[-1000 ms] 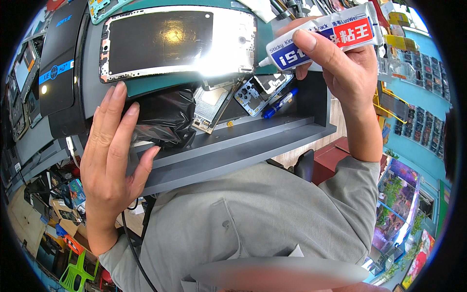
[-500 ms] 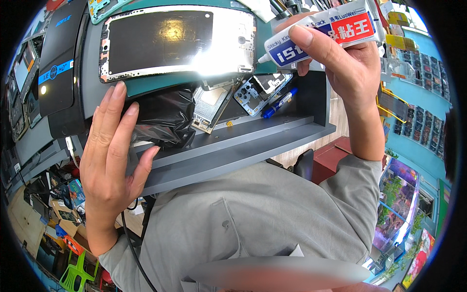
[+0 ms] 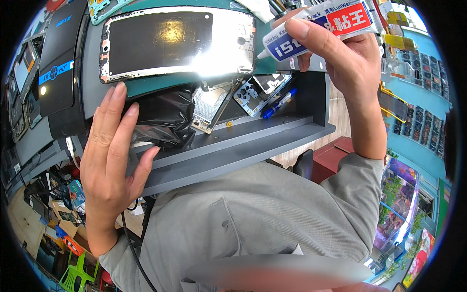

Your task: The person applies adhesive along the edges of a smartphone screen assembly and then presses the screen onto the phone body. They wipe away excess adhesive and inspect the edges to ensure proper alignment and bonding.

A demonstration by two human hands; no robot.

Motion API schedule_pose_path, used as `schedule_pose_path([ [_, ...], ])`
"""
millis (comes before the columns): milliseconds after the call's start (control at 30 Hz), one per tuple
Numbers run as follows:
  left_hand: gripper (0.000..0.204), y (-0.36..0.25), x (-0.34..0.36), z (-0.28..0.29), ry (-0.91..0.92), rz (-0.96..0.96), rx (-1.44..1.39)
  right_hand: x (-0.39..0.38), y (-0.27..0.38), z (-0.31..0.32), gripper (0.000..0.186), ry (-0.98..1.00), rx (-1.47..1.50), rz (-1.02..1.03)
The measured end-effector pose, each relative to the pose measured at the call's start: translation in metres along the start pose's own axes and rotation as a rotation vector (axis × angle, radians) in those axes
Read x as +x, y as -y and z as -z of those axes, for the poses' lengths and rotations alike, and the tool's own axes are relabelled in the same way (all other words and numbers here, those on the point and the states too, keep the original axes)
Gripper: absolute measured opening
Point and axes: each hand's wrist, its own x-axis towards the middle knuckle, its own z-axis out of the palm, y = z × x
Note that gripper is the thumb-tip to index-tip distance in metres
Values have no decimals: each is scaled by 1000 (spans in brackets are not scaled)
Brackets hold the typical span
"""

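My right hand [image 3: 352, 68] grips a white, blue and red glue tube [image 3: 349, 20], thumb in front and the other fingers partly hidden behind it. The tube's white nozzle points left, by the right end of a phone frame [image 3: 160, 41]. That frame lies flat on a green mat [image 3: 151, 90], with a black panel, a gold patch in its middle and strong glare at its lower right. My left hand [image 3: 109, 151] is open, its fingers stretched out and the fingertips close to the frame's lower left corner. It appears to hold nothing.
Below the mat, an open grey drawer [image 3: 233, 146] holds a black plastic bag [image 3: 163, 114], phone parts [image 3: 255, 95] and a blue marker pen [image 3: 279, 103]. A black device [image 3: 61, 63] with a blue stripe stands at the left. A dark cable [image 3: 127, 238] hangs by my left arm.
My right hand has shifted the glue tube slightly up and left, its nozzle staying by the frame's right end. My left hand and the phone frame show no visible movement.
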Motion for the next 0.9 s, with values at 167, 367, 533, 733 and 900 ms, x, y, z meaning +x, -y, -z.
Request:
schedule_pose_path([
  [167,70,-1,1,1,-1,4,-5,1,0,-1,17,-26,-22,-6],
  [367,69,-1,2,1,-3,1,-14,3,5,-6,17,-35,39,2],
  [533,69,0,1,1,-5,-8,-17,8,-7,3,19,19,10,53],
  [733,73,0,0,2,14,0,-34,13,-10,5,19,49,8,117],
  [900,73,1,0,2,17,-6,-30,15,-5,2,17,37,47,59],
])
